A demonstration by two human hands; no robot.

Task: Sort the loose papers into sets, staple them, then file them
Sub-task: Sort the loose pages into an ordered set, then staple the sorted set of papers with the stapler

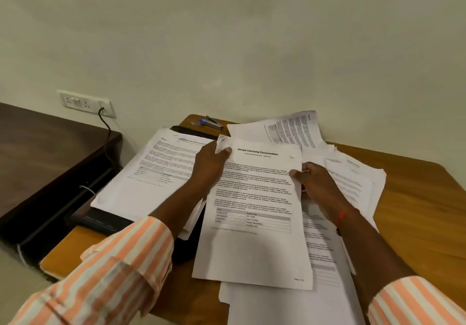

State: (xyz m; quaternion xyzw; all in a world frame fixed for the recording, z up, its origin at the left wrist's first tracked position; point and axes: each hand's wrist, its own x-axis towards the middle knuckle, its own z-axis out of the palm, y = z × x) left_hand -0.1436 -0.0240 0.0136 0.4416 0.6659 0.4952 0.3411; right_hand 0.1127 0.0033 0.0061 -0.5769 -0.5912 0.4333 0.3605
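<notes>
A printed sheet headed "Sample Internship Documentation" [254, 211] lies in the middle of the wooden table [423, 218], on top of other papers. My left hand [210, 165] pinches its upper left corner, thumb on top. My right hand [317, 183] grips its right edge, thumb on the page. A second paper set [151, 173] rests at the left on a black file folder [100, 220]. Loose printed sheets [353, 180] spread out at the right and back. A stapler with a blue part [210, 122] lies at the table's far edge.
A dark wooden surface [45, 153] adjoins the table at the left. On the wall behind it sits a white socket plate [85, 103] with a black cable plugged in. More blank sheets [290, 304] hang over the near table edge.
</notes>
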